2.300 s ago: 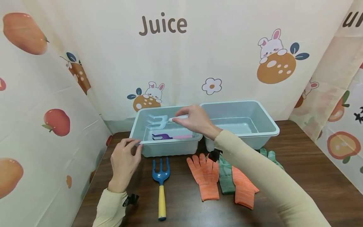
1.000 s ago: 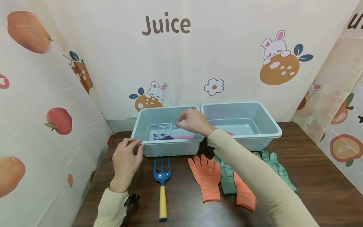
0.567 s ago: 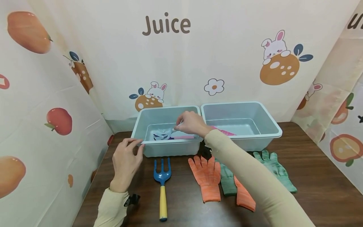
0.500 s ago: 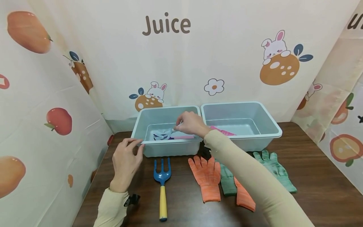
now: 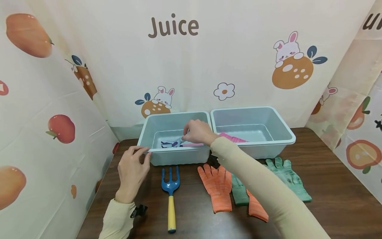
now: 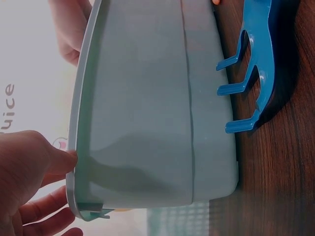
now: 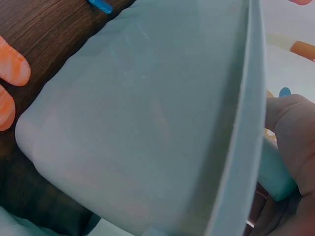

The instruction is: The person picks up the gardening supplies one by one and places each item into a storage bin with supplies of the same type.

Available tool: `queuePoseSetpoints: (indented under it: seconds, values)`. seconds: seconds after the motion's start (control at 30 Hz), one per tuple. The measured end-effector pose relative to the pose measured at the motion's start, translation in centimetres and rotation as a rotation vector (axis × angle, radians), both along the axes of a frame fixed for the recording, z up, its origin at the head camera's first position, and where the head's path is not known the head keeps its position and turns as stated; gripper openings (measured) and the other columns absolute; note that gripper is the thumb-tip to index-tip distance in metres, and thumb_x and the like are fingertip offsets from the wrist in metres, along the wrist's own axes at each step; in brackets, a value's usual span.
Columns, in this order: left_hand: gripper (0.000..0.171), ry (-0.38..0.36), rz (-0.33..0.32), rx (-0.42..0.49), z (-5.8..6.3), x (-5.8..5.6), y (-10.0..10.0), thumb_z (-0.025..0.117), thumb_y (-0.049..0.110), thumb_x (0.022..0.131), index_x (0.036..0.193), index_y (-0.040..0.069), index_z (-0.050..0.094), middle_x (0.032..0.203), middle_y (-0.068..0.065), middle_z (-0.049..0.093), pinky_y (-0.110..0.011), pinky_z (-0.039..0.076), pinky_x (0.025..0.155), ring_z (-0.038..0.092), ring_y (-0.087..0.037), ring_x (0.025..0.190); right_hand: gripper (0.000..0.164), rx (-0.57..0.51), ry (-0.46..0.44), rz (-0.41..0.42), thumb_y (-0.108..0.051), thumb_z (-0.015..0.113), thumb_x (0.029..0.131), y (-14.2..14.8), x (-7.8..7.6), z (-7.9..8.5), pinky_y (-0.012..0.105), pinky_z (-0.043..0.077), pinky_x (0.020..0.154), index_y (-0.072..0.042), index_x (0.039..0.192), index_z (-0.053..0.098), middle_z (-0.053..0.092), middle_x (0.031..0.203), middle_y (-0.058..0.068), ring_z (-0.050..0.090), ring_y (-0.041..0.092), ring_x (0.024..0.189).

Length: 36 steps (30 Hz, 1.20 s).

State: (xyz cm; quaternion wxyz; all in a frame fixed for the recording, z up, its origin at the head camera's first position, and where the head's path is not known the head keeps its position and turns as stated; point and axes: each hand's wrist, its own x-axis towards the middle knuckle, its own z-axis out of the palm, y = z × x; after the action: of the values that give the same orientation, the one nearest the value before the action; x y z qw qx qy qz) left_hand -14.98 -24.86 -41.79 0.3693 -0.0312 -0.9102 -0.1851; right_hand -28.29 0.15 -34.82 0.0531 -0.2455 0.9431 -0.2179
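Left hand [image 5: 131, 169] is set at the near-left corner of the left bin [image 5: 179, 158], whose rim is pinched between thumb and fingers. Just to the right of this hand, and nearer the person, a blue hand fork [image 5: 171, 200] with a yellow handle is laid on the wooden tabletop [image 5: 185, 222], its tines pointed at the bin. Farther right, inside the left bin, a purple hand fork [image 5: 192, 145] with a pink handle is seen on the floor, partly overlapped by the head of a pale blue hand fork [image 5: 179, 141]. That fork's handle is gripped by the fingertips of the right hand [image 5: 198, 131], which is lowered into the bin.

Nearer the person than the right hand, an orange glove [image 5: 217, 189] is spread flat. To that hand's right, a green glove [image 5: 240, 192] and a second orange glove [image 5: 257, 208] are partly covered by the sleeve; another green glove [image 5: 288, 179] is placed beyond. Also right of the hand, a pink item [image 5: 234, 138], its kind unclear, is held in the right bin [image 5: 262, 151].
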Motion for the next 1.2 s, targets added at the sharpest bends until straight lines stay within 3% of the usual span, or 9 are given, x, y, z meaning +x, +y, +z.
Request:
queuePoseSetpoints:
  seconds: [0.4, 0.83, 1.03, 1.2]
  values:
    - [0.021, -0.003, 0.006, 0.001, 0.0, 0.1, 0.1, 0.084, 0.016, 0.090, 0.107, 0.004, 0.084, 0.109, -0.019, 0.073, -0.056, 0.059, 0.072, 0.070, -0.041, 0.094, 0.017, -0.014, 0.016, 0.036, -0.026, 0.069, 0.103, 0.0, -0.2, -0.4, 0.035, 0.056, 0.073, -0.017, 0.096, 0.082, 0.079, 0.096, -0.002, 0.067, 0.016, 0.078]
    - [0.020, 0.016, 0.007, -0.015, 0.2, 0.1, 0.1, 0.086, 0.014, 0.089, 0.106, 0.004, 0.084, 0.107, -0.018, 0.073, -0.055, 0.059, 0.070, 0.071, -0.040, 0.092, 0.019, -0.041, -0.001, 0.036, -0.021, 0.066, 0.103, 1.0, -0.3, -0.3, 0.034, 0.052, 0.074, -0.014, 0.102, 0.083, 0.079, 0.095, 0.000, 0.061, 0.016, 0.073]
    - [0.020, 0.027, 0.001, -0.012, 0.0, 0.1, 0.0, 0.086, 0.013, 0.088, 0.106, 0.004, 0.084, 0.106, -0.018, 0.073, -0.055, 0.059, 0.069, 0.071, -0.040, 0.091, 0.019, -0.074, 0.004, 0.033, -0.026, 0.068, 0.103, 1.4, -0.2, -0.1, 0.040, 0.060, 0.086, -0.015, 0.109, 0.082, 0.081, 0.106, 0.001, 0.073, 0.017, 0.091]
    - [0.020, 0.028, -0.002, -0.008, 0.0, 0.2, 0.0, 0.086, 0.014, 0.088, 0.105, 0.004, 0.085, 0.106, -0.017, 0.074, -0.055, 0.059, 0.068, 0.071, -0.040, 0.091, 0.022, -0.117, -0.009, 0.021, -0.030, 0.069, 0.104, 1.8, 0.0, 0.0, 0.045, 0.061, 0.091, -0.014, 0.114, 0.081, 0.081, 0.111, 0.004, 0.075, 0.022, 0.101]
